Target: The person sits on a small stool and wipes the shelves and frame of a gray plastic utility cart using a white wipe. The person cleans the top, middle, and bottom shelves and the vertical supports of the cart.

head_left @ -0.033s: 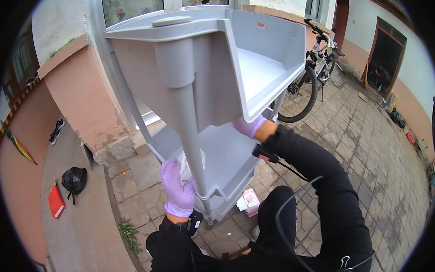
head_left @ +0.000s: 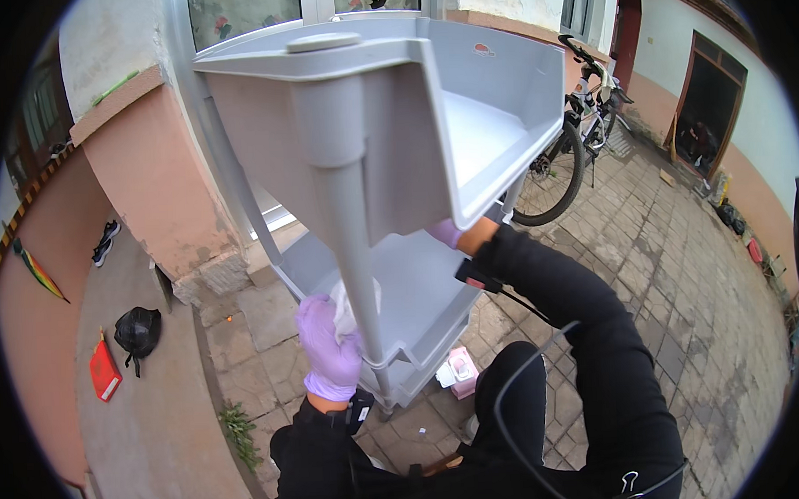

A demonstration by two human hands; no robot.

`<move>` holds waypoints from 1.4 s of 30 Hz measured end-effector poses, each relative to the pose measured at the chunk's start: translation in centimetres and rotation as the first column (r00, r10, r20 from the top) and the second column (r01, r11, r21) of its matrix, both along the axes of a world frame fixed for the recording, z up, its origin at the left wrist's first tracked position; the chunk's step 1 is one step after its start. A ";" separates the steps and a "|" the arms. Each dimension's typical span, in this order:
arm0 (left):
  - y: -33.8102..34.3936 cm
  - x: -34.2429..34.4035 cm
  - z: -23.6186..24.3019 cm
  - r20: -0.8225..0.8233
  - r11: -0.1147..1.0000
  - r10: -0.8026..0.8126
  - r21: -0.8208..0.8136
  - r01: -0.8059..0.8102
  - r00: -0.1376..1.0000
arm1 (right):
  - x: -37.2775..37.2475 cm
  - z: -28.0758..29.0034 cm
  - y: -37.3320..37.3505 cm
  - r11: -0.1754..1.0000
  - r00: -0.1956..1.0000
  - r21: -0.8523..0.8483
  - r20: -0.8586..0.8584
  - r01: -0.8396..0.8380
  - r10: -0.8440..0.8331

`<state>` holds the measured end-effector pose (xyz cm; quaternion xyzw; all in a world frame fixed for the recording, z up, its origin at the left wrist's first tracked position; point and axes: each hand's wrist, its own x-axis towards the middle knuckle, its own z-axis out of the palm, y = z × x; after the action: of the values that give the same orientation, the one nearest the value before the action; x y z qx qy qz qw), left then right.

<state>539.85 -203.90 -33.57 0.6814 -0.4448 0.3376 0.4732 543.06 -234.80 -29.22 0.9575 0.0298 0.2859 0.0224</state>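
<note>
Courtyard paving [head_left: 684, 327]: bears the grey tiered cart [head_left: 405, 161].
Left hand [head_left: 328, 347]: gloved; I clasp white cloth [head_left: 341, 315] at a cart post [head_left: 358, 277].
Right hand [head_left: 447, 234]: partly hidden below top tray [head_left: 512, 78]; I cannot tell its grip.

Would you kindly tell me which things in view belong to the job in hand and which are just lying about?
In the job:
- grey tiered cart
- white cloth, in the left hand by the cart's post
- probably the open pink box on the paving

Lying about:
- black bag
- red packet
- shoes
- parked bicycle
</note>
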 end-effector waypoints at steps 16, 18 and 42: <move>0.2 0.2 0.1 0.064 0.994 -0.006 0.107 -0.001 0.998 | 8.9 -9.7 -7.2 0.984 0.807 -0.070 -0.564 0.162 -0.172; 0.0 0.0 0.2 0.071 0.996 -0.009 0.091 0.002 0.997 | 9.1 -10.4 -7.3 0.987 0.803 -0.058 -0.576 0.151 -0.157; -0.4 -0.3 0.0 0.101 0.997 -0.027 0.068 0.020 0.994 | -7.7 -3.3 0.5 0.991 0.662 -0.129 -0.739 0.045 -0.126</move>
<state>539.60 -204.32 -33.59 0.6735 -0.4874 0.3514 0.4305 535.34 -234.34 -32.57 0.9886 0.0056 -0.1335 0.0693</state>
